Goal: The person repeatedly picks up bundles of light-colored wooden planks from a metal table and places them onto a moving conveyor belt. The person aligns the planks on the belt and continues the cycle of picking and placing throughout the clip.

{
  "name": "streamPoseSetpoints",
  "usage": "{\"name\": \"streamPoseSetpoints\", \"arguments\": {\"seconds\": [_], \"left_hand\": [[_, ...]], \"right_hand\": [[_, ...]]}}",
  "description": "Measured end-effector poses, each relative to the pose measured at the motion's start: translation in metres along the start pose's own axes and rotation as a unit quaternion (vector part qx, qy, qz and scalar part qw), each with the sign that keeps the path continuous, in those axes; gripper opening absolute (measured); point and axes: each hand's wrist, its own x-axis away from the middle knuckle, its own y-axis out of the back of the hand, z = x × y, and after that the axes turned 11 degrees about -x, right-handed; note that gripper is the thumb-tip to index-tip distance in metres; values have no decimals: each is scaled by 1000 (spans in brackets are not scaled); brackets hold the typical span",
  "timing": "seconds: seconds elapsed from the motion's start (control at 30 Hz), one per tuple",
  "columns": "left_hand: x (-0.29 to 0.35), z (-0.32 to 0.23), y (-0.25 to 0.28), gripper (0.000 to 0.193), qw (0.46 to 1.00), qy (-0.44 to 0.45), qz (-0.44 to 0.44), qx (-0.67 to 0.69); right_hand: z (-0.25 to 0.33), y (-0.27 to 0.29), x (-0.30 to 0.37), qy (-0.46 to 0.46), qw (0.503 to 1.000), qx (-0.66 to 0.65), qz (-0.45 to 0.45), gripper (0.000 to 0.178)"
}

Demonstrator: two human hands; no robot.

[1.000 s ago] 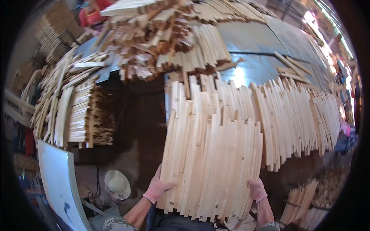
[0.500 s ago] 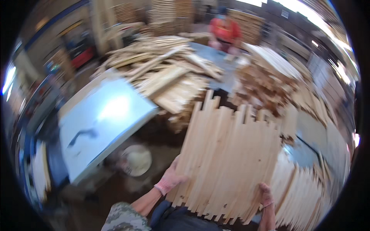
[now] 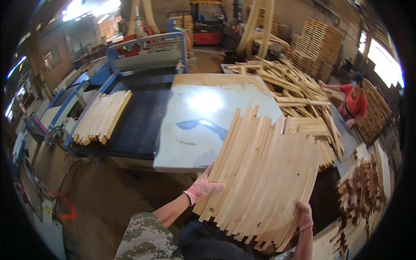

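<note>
Between my hands hangs a wide layer of pale wooden strips [image 3: 264, 177], pressed side by side with uneven ends. My left hand [image 3: 203, 186], in a pinkish knit glove, grips its left edge with the thumb on top. The right edge is clamped by my right hand [image 3: 304, 215], gloved the same way; its fingers beneath are hidden. The far end of the strips overlaps the near right corner of a shiny metal-topped table [image 3: 173, 151]. Whether they touch it, I cannot tell.
Left of the table runs a dark conveyor belt [image 3: 138, 108] carrying another batch of strips [image 3: 102, 117]. A heap of loose strips [image 3: 294, 86] lies beyond on the right, near a person in red [image 3: 353, 102]. Stacked strips [image 3: 362, 195] stand at right. A red forklift [image 3: 210, 37] is behind.
My view has swung left, bringing the conveyor and its batch into full sight. The strips stay in both hands and now overlap the metal-topped table.
</note>
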Motion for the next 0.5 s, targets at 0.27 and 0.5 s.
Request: {"name": "streamPoseSetpoints", "arguments": {"seconds": [0.27, 0.5], "left_hand": [[-47, -5, 161, 104, 981, 108, -136, -84], [-97, 11, 255, 100, 932, 139, -185, -280]], "right_hand": [[-40, -160, -174, -79, 989, 64, 106, 53], [-62, -249, -264, -105, 984, 71, 123, 54]]}}
